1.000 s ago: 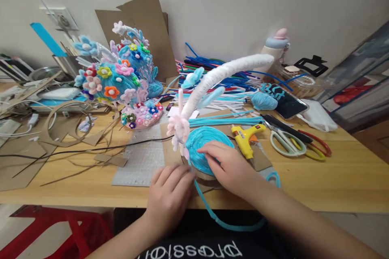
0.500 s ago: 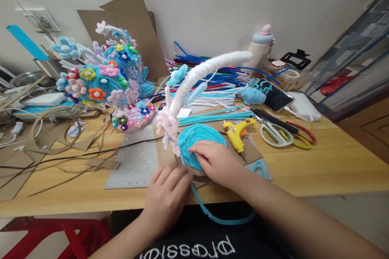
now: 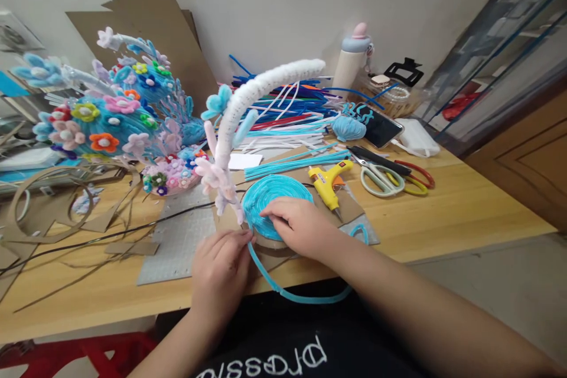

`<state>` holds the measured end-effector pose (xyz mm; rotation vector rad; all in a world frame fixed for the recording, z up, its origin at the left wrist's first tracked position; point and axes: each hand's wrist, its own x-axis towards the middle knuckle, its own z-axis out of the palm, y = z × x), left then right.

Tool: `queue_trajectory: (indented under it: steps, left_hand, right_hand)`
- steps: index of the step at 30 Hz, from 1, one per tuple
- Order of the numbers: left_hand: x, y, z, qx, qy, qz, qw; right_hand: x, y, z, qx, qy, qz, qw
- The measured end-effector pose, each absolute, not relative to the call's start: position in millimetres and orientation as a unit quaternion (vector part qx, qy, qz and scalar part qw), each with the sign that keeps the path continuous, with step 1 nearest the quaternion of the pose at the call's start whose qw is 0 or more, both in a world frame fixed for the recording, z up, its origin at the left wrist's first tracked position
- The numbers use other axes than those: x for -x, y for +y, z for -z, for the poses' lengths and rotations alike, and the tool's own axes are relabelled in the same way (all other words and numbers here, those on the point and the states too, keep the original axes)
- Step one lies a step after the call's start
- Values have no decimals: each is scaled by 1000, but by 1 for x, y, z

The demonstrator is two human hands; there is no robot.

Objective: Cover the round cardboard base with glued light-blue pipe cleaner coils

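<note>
A round disc (image 3: 277,186) of coiled light-blue pipe cleaner lies on a cardboard base in front of me. My right hand (image 3: 301,227) rests on its right part, fingers bent and pressed against the coil. At the disc's near left edge, my left hand (image 3: 221,269) pinches the loose pipe cleaner strand (image 3: 305,299), which hangs in a curve over the table edge and loops back up beyond my right forearm. A white wrapped arch (image 3: 261,85) rises from the disc's left side, with pink flowers (image 3: 212,174) at its foot and a blue flower higher up.
A yellow glue gun (image 3: 330,183) lies right of the disc, then scissors (image 3: 383,180) and pliers. Blue pipe cleaners (image 3: 292,165) lie behind it. Finished flower-covered pieces (image 3: 104,124), cardboard rings and a black cord (image 3: 146,225) are on the left. A bottle (image 3: 352,65) stands behind.
The view has shifted, so things on the table appear further left. My left hand has turned, and its fingertips now show pinching the strand by the disc. My right hand stays on the coil.
</note>
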<state>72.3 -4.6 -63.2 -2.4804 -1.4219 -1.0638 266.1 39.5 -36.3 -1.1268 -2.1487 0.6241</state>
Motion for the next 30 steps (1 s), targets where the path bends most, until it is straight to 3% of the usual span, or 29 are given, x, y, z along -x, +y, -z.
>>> queue_trajectory:
  steps: [30]
  left_hand:
    - [-77, 4, 61, 808, -468, 338, 118]
  right_hand:
    - [-266, 42, 40, 418, -801, -275, 328]
